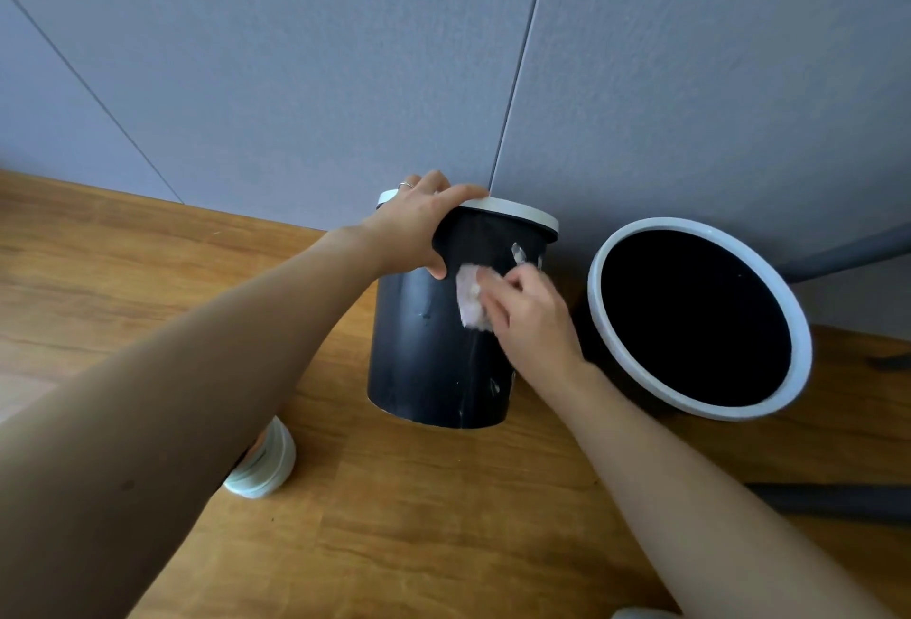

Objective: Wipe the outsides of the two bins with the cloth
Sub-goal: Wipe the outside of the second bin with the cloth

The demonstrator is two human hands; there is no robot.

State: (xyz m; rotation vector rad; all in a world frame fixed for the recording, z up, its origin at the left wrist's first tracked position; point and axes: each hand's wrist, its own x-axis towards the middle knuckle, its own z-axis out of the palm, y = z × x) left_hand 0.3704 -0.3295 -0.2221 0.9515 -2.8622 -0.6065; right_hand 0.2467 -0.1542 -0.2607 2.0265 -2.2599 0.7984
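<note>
Hands: L point(419, 229) gripping bin point(424, 352) rim, R point(530, 312) pinching cloth point(471, 298) against side; no legible writing.

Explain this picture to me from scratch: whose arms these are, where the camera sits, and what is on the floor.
There is no machine here. The one picture comes from a camera worn on a person's head, looking forward and down, so the two bare arms are that person's own. The left hand has its grip on the white rim of a black bin, steadying it. The right hand presses a small pale pink cloth against that bin's outer side, which shows pale smears. A second black bin, also white-rimmed, stands just to the right, its open mouth facing the camera. Both stand on a wooden surface against a grey wall. A small white container lies partly hidden under the left forearm.
</note>
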